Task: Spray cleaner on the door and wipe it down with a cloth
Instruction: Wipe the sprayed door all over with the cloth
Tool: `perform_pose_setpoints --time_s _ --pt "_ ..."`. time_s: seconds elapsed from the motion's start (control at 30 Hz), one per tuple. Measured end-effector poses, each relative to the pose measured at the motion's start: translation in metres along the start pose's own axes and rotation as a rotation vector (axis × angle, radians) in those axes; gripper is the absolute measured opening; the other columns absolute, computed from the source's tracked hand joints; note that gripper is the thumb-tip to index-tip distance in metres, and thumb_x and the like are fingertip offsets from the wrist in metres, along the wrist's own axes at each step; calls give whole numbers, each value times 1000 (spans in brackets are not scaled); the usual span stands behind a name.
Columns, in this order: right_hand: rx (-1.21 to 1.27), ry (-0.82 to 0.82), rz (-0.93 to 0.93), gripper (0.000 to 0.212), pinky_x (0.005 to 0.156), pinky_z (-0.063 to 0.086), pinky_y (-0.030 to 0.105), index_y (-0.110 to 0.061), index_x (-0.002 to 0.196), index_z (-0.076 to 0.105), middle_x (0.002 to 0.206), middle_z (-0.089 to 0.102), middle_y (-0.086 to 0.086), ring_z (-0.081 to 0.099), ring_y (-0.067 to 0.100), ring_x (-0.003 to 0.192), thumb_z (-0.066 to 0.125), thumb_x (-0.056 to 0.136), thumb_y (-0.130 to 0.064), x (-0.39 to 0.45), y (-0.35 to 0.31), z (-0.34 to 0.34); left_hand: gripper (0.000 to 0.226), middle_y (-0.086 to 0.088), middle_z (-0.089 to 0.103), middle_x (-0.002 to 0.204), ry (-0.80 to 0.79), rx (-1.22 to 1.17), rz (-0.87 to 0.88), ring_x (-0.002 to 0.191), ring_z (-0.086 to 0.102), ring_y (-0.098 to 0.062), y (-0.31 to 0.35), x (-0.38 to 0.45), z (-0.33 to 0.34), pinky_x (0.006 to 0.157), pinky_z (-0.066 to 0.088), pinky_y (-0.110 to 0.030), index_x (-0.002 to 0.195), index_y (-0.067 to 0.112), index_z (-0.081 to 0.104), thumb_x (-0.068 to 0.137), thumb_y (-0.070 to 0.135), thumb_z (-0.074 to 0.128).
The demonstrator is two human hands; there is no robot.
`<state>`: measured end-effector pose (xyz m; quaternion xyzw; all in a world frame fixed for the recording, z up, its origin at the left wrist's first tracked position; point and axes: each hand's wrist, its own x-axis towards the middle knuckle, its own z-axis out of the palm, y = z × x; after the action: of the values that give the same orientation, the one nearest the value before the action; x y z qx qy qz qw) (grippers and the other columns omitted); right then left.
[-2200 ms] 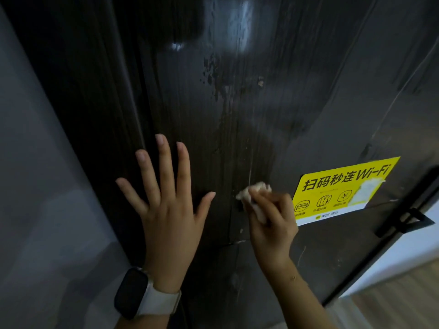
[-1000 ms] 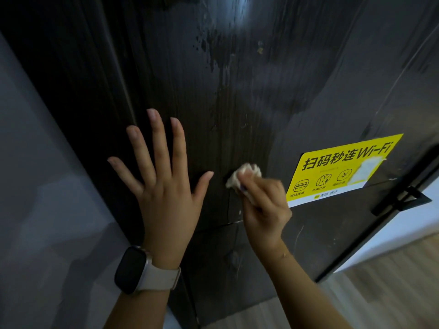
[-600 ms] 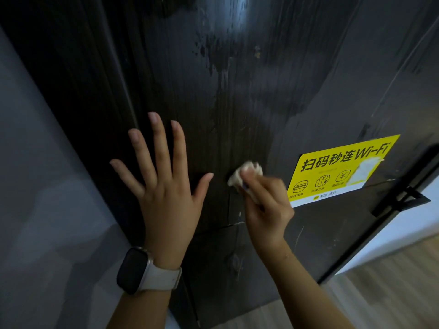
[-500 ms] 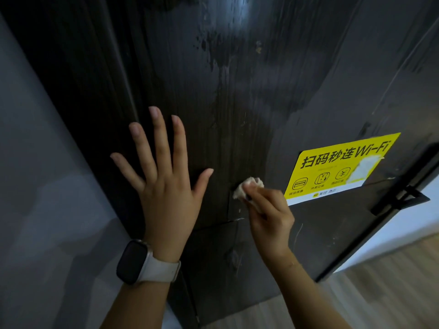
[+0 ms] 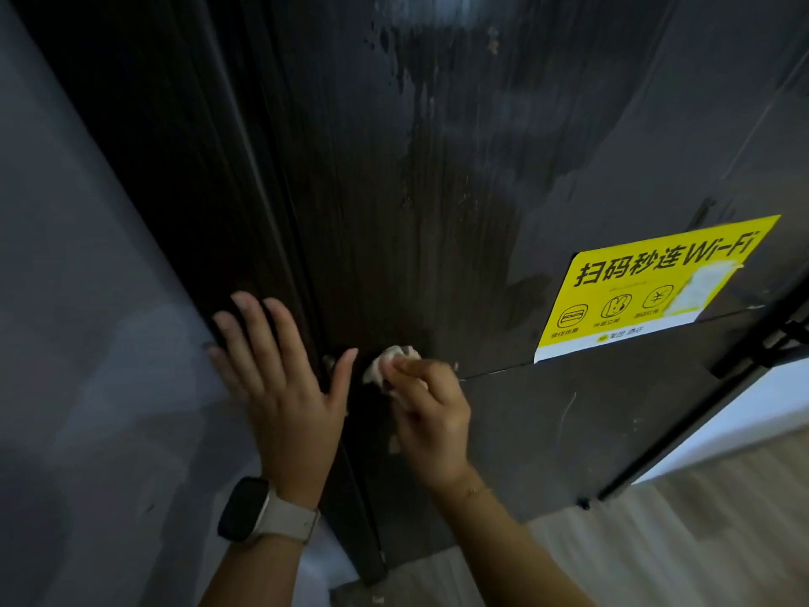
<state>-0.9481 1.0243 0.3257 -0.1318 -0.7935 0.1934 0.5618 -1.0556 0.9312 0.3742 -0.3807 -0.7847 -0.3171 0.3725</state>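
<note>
A dark wood-grain door (image 5: 437,177) fills the view, with wet streaks and smears running down its middle. My left hand (image 5: 280,378) lies flat with spread fingers on the door's left edge and frame. My right hand (image 5: 431,414) pinches a small crumpled white cloth (image 5: 389,365) and presses it against the door, just right of my left thumb. No spray bottle is in view.
A yellow Wi-Fi sticker (image 5: 648,286) is stuck on the door at the right. A grey wall (image 5: 87,343) stands on the left. A black handle or latch (image 5: 783,339) sits at the far right edge. Light wooden floor (image 5: 656,541) shows below. A watch (image 5: 254,510) is on my left wrist.
Both hands have moved down and left on the door. My left hand now lies over the door's left edge, and the cloth sits lower, close to my left thumb.
</note>
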Motion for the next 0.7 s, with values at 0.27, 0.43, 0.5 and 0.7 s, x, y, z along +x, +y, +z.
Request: perform_pose_setpoints --time_s 0.27,0.43,0.5,0.7 --pt "-133 526 392 19 87 52 43 8 93 69 92 61 19 60 9 94 71 77 16 17 71 -66 105 -8 -23 161 -1 24 20 146 -25 -23 -2 3 3 119 -9 -50 152 13 -19 92 44 63" --pt "-62 218 237 31 81 48 20 -8 110 68 100 57 4 56 9 91 60 84 6 -25 21 -1 112 -22 -8 156 -27 -7 38 145 -28 -22 -4 4 2 118 -13 -49 151 16 -21 87 41 67" --pt "-22 43 135 26 83 50 22 -14 115 64 108 54 1 56 11 96 59 90 -7 -36 0 20 111 -20 -14 157 -29 -8 42 144 -29 -22 -4 4 1 118 -13 -48 151 16 -21 88 41 67" --pt "-18 23 212 19 83 47 22 -3 98 72 97 60 8 61 16 92 63 84 5 -32 37 -16 110 -26 -6 151 -51 -24 54 144 -28 -23 -6 3 -1 117 -11 -51 151 16 -21 89 39 67"
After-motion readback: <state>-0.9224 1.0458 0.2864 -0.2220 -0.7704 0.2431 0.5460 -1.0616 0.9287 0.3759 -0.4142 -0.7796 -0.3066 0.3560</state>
